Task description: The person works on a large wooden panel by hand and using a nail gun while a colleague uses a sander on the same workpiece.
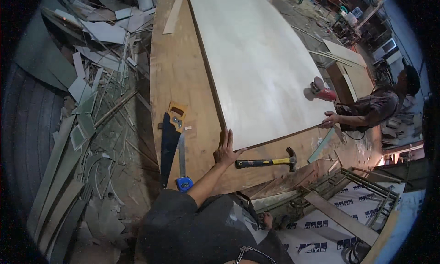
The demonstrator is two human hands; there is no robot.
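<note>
My left hand [224, 150] rests against the near left corner of a large pale wooden panel [261, 71], its fingers stretched along the side edge and its thumb spread along the near edge. My right hand [267, 219] hangs low beside my body, small and dim, so its fingers are hard to read. Just right of my left hand lies a claw hammer [270, 163] with a black and yellow grip. To the left are a handsaw [170, 140] with a yellow-orange handle, a metal ruler or square blade [182, 156] and a blue tape measure [184, 184].
A co-worker's hand [329, 120] touches the panel's near right corner. A red power tool [323, 91] sits at the panel's right edge. Under the panel is a plywood worktable [178, 76]. Scrap wood [98, 81] heaps up on the left; printed white sheeting [316, 236] lies lower right.
</note>
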